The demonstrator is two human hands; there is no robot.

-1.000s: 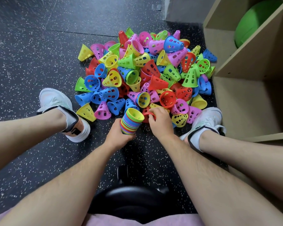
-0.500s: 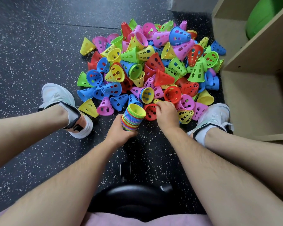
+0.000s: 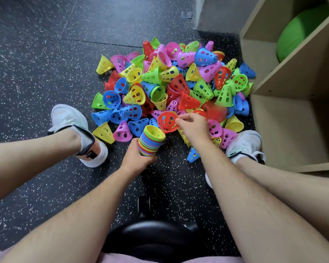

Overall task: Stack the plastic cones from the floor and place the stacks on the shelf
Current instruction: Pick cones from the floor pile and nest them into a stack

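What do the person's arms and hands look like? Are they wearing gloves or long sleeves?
No gloves, and no sleeves in view. The left hand and right hand are bare, with no rings or watch that I can see. The left forearm and right forearm are bare too, with fine hair on them.

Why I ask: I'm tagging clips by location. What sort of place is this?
Probably a gym or sports playroom: speckled black rubber floor, a pile of perforated plastic cones, and a wooden cubby shelf holding a big green ball.
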